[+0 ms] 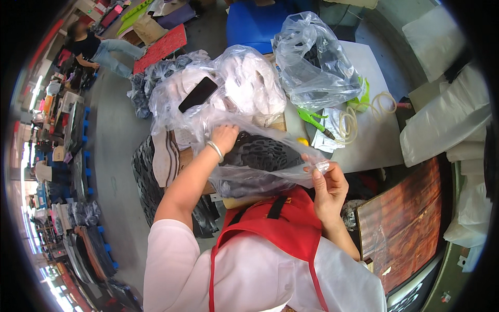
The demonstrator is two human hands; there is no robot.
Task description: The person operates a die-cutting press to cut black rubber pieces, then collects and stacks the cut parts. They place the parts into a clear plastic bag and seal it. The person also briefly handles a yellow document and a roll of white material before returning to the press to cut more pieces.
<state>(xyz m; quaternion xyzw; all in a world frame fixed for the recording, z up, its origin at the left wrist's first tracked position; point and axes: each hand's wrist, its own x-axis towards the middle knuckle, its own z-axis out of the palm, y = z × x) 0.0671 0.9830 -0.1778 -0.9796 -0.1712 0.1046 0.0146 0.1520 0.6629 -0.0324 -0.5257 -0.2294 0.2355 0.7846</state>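
Note:
A clear plastic bag (239, 179) is spread between my two hands in front of my chest. Inside or beneath it are black sheets with cut-out openings (262, 152). My left hand (224, 139), a white bracelet at its wrist, has its fingers curled on the bag's far edge. On the other side my right hand (328, 192) pinches the gathered plastic between thumb and fingers. Just past my left hand, a black phone (197, 94) rests on full clear bags of whitish pieces (249, 83).
A clear bag with dark contents (317, 65) sits on the grey table (371, 151). Beside it are a green-handled tool (314, 122), a coiled hose (349, 125) and papers (332, 122). A blue chair (254, 23) stands beyond. Far left, another person (93, 49) is near stacked materials.

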